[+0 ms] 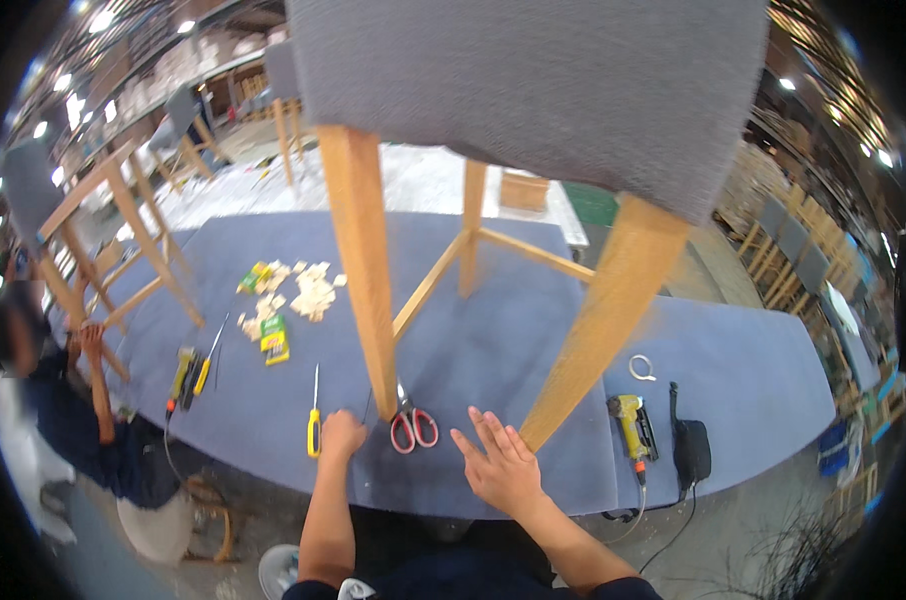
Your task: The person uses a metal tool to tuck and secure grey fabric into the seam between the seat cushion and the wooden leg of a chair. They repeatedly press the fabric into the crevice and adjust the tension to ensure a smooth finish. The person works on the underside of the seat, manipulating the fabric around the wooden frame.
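A tall chair with a grey upholstered body point(533, 90) and light wooden legs point(358, 260) stands over the table in front of me. My right hand point(501, 465) is open, fingers spread, at the foot of the chair's near right leg point(603, 310); the fingertips seem to touch it. My left hand point(343, 435) is closed in a fist on the table, left of the near left leg; whatever is inside the fingers is hidden. Between my hands lie red-handled scissors point(413, 428), partly behind that leg. A yellow-handled screwdriver point(315, 425) lies just left of my left hand.
Small pale wooden pieces point(315, 292) and green-yellow boxes point(274, 340) lie at left centre. To the right are a yellow air tool point(630, 430), a white ring point(642, 368) and a black pouch-like item point(691, 450). At far left a person point(103, 440) holds another chair point(123, 190).
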